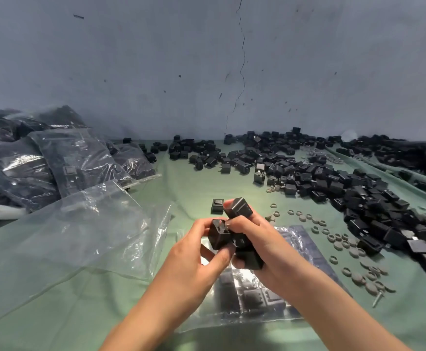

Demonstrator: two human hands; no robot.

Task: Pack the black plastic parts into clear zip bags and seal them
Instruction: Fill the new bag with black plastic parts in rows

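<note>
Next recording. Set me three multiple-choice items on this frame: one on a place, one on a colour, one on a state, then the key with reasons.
1. Where does the heap of filled clear zip bags lie?
A) at the far left
B) at the far right
C) in the middle by the wall

2. What colour is the cloth on the work surface?
A) red
B) green
C) white

3. What is the left hand doing?
A) lying flat
B) pinching a bag's seal
C) gripping a black cube-shaped plastic part

Key:
1 A, the heap fills the left edge.
2 B, the cloth is pale green.
3 C, its fingers curl round the part; the right hand grips a stack of black parts.
</note>
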